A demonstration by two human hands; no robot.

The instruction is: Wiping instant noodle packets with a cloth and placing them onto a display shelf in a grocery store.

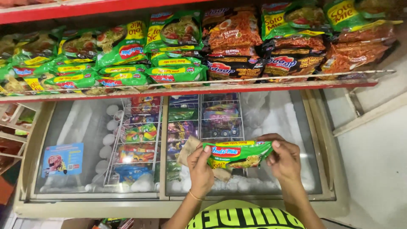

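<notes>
**Rin:** Shop aisle, by the look of it. What is sitting under the red shelf (pixel 190 90)?

**Tavi:** Below that shelf a glass-topped chest freezer (pixel 178 199) is standing, with wire baskets (pixel 137 140) of bright frozen packs showing through the lids and frost building up along its inner walls. A blue sticker (pixel 62 159) is clinging to the glass, down and to the left of the shelf.

**Rin:** And on the shelf itself?

**Tavi:** Rows of green noodle packets (pixel 123 59) are lying on its left and middle stretch, and orange-and-black packets (pixel 292 55) are piling up on its right stretch. No obvious gap is showing among them.

**Rin:** What are the hands doing?

**Tavi:** Both are holding one green noodle packet (pixel 237 153) well below the shelf, over the freezer glass. The left hand (pixel 200 169) is pinching the packet's left end, fingers closed on it, and it is also gripping a scrap of brown paper or card (pixel 188 148) behind the packet. The right hand (pixel 285 159) is clamping the right end between thumb and fingers.

**Rin:** So how far along is the stocking or picking?

**Tavi:** I am judging it as midway: the packet is hanging in the air between shelf and freezer, not resting on either. Whether it is going up or coming down, I cannot tell.
</notes>
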